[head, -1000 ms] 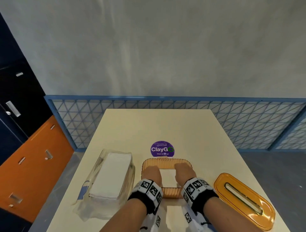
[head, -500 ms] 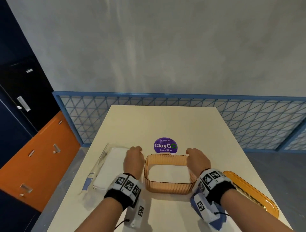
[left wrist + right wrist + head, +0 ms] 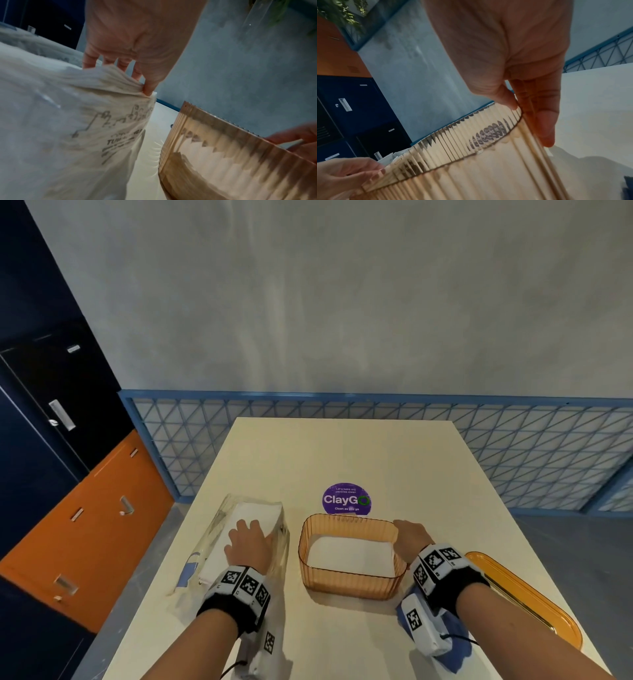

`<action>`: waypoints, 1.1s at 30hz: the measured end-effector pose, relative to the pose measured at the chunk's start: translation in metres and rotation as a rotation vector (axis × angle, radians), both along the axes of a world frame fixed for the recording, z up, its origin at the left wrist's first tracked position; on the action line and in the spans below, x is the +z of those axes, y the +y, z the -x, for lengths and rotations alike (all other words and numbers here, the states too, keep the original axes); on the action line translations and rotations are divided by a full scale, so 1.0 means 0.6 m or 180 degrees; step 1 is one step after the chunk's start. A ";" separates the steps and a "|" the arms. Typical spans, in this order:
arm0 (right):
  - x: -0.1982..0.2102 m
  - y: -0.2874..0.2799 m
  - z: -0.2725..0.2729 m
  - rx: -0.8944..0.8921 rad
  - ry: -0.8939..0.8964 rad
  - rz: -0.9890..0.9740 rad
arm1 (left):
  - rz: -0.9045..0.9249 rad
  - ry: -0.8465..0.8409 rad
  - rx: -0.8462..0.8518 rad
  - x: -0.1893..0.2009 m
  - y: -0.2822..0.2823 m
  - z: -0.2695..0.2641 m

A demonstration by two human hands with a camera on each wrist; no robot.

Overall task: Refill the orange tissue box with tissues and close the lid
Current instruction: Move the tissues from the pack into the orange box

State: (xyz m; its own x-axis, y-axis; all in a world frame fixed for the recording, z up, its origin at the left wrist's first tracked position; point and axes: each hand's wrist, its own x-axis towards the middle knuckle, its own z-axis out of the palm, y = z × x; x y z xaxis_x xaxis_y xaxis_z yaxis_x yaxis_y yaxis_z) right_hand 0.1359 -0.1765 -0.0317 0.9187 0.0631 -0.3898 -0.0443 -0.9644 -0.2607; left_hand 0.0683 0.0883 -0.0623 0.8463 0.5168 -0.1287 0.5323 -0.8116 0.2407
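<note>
Head view: the box [image 3: 351, 558], ribbed orange and lidless, stands at the middle of the surface [image 3: 342, 453] with a low layer of white tissues [image 3: 349, 554] on its floor. The lid [image 3: 527, 597] lies flat to its right, near the right edge of the surface and partly hidden by the right forearm. The right hand [image 3: 409, 539] sits at the box's far right corner, thumb inside the rim and fingers outside. To the left, apart from the box by a strip of bare surface, lies the pack [image 3: 239, 546], a clear wrapper around a white stack that reaches close to the left edge. The left hand [image 3: 248, 546] lies on top of the stack, fingers curled over its near right part. A purple sticker [image 3: 346, 498] is just behind the box; beyond it the surface runs bare to the far edge.

Left wrist view: the left hand [image 3: 137, 40] pinches a sheaf of tissue edges [image 3: 120, 81] at the stack's corner, thumb against fingertips, the layers fanned. The printed wrapper [image 3: 111, 128] hangs below. The box wall [image 3: 223, 155] stands just beside, with a narrow gap of surface between.

Right wrist view: the right hand [image 3: 513, 60] pinches the box rim [image 3: 488, 128], thumb on the inner face, straight fingers [image 3: 542, 115] down the outer wall. Bare surface lies open to the right.
</note>
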 end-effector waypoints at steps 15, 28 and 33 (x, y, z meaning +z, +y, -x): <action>0.010 0.002 0.002 -0.0029 0.0084 0.0111 | 0.0009 0.0130 0.0032 0.012 -0.011 -0.005; 0.007 -0.003 0.004 0.0061 -0.0016 -0.0054 | -0.0410 0.0370 -0.0140 0.021 -0.017 0.000; 0.015 -0.005 0.000 0.0071 -0.0016 -0.0173 | -0.0525 -0.0001 -0.0274 0.064 -0.002 0.015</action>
State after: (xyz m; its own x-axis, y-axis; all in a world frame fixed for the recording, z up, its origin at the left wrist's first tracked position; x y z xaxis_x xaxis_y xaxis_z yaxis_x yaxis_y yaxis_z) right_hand 0.1356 -0.1793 -0.0225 0.9189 0.1044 -0.3805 -0.0216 -0.9495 -0.3129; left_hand 0.0594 0.0871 -0.0240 0.8883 0.4567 -0.0480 0.4592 -0.8826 0.1006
